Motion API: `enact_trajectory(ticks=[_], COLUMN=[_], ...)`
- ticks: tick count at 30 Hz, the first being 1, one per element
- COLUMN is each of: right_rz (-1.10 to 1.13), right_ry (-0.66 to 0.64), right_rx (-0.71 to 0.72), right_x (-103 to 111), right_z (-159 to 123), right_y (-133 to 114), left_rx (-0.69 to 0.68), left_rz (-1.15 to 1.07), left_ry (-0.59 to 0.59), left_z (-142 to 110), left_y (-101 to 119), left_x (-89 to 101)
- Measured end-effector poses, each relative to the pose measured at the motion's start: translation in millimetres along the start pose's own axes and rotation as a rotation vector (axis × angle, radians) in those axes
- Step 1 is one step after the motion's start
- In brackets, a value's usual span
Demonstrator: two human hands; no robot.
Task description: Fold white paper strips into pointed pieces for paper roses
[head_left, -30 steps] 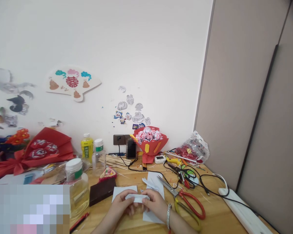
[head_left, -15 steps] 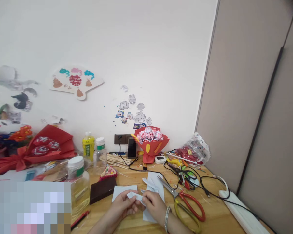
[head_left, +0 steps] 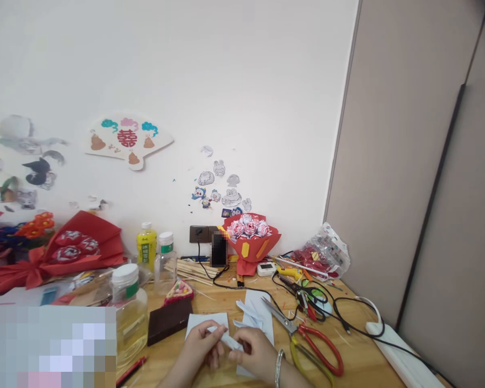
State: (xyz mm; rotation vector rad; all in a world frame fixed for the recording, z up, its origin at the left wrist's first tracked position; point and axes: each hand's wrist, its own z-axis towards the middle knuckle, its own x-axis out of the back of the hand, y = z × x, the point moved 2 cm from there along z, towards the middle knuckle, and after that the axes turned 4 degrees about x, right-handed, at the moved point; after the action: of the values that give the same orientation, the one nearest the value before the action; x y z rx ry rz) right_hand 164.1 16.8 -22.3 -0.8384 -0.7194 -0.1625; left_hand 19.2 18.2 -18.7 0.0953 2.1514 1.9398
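A narrow folded strip of white paper point(head_left: 229, 340) slants between my two hands, low in the middle of the view. My left hand point(head_left: 205, 345) pinches its upper left end between thumb and fingers. The lower right end is gripped by my right hand point(head_left: 257, 349), whose wrist wears a silver bangle. Just behind my left hand lies a flat white paper sheet point(head_left: 196, 320). Another white sheet point(head_left: 264, 308) stretches out under and behind my right hand, with several folded paper pieces point(head_left: 250, 315) on it. Large scissors point(head_left: 301, 331) with red and yellow handles rest to the right, blades partly apart.
At left stand a jar of yellowish liquid point(head_left: 130, 323), an empty clear jar point(head_left: 165, 269) and a yellow bottle point(head_left: 146, 245). A dark box point(head_left: 170, 321) lies nearby. A red bouquet point(head_left: 248, 242) stands at the back. Cables and a white power strip point(head_left: 400, 355) lie right.
The paper strip has turned from level to slanting down rightward. My right hand has shifted its grip and rolled over the strip's end. The camera view has shifted slightly.
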Motion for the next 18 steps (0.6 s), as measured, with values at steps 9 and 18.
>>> enact_trajectory(ticks=[9, 18], right_rz=[0.089, 0.435], right_ry=[0.024, -0.027], right_rx=[-0.103, -0.24], right_x=[-0.3, -4.9], right_z=[2.7, 1.1], right_y=[4.7, 8.5], left_rx=[-0.02, -0.135], left_rz=[-0.002, 0.24], left_ry=[0.001, 0.15], left_z=[-3.1, -2.1], left_y=[5.0, 4.7], left_x=[-3.3, 1.7])
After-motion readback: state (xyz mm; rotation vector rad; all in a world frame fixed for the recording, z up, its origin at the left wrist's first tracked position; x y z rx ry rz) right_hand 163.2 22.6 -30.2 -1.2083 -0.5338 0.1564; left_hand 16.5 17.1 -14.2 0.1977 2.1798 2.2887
